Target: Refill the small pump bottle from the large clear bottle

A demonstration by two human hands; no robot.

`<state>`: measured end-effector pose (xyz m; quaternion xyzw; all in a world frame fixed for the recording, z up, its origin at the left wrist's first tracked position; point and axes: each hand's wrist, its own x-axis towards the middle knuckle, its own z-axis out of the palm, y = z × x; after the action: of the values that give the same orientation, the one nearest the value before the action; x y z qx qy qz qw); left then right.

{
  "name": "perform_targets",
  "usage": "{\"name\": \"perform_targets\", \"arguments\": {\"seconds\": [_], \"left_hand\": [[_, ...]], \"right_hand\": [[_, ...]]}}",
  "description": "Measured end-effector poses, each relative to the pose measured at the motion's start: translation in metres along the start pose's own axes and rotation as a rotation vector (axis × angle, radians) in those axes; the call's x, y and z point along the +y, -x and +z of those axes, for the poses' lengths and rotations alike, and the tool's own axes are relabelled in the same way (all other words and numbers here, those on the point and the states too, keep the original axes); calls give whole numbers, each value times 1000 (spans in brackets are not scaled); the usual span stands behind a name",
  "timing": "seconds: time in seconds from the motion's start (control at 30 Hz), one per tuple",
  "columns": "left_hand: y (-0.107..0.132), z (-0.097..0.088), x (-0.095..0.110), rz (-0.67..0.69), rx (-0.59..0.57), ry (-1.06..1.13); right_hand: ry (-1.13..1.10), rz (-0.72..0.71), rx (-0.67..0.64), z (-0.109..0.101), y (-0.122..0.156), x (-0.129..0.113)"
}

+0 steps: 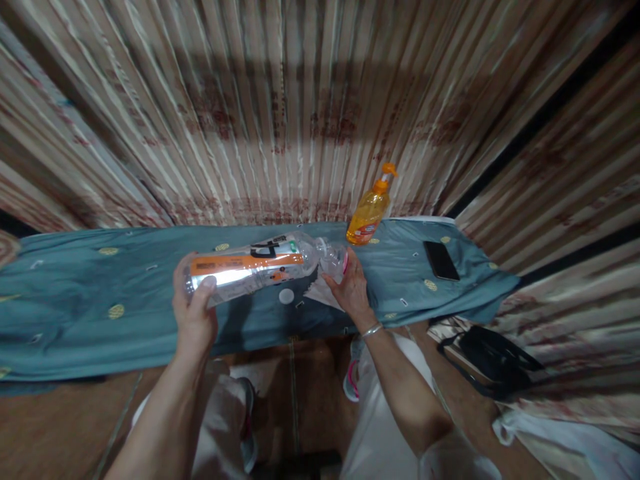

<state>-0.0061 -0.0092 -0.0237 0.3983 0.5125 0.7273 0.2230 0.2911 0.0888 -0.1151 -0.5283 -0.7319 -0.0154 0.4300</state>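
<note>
My left hand (196,300) is wrapped round the base of a large clear plastic bottle (255,263) with an orange and silver label. The bottle lies nearly level above the cloth, its neck pointing right. My right hand (353,287) grips a small clear cup (333,260) with a pink edge, its mouth turned toward the bottle's neck. Whether the neck touches the cup or sits inside it I cannot tell. A white bottle cap (286,296) lies on the cloth below the bottle. Under the cup and my right hand is a pale tissue or cloth (320,292), partly hidden.
An orange pump bottle (369,215) stands at the back, right of the cup. Farther right lies a black phone (441,260). The long bench has a teal patterned cloth (145,287), with patterned curtains (240,120) behind. A black bag (495,357) rests low at the right.
</note>
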Motion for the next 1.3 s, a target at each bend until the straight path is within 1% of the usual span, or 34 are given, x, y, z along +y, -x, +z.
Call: {"name": "perform_targets", "arguments": {"seconds": [0.17, 0.33, 0.7, 0.9, 1.07, 1.23, 1.3], "left_hand": [[0, 1, 1, -21, 10, 35], [0, 0, 1, -10, -9, 5], [-2, 1, -1, -36, 49, 78], [-2, 0, -4, -29, 34, 88], [-3, -2, -7, 0, 9, 52], [-3, -3, -6, -20, 17, 90], [-3, -3, -5, -17, 0, 80]], "right_hand": [[1, -16, 19, -1, 0, 1], [-3, 6, -7, -1, -1, 1], [-7, 42, 3, 2, 0, 2], [10, 39, -15, 1, 0, 3], [17, 19, -7, 2, 0, 4], [15, 11, 8, 2, 0, 3], [10, 15, 0, 1, 0, 2]]}}
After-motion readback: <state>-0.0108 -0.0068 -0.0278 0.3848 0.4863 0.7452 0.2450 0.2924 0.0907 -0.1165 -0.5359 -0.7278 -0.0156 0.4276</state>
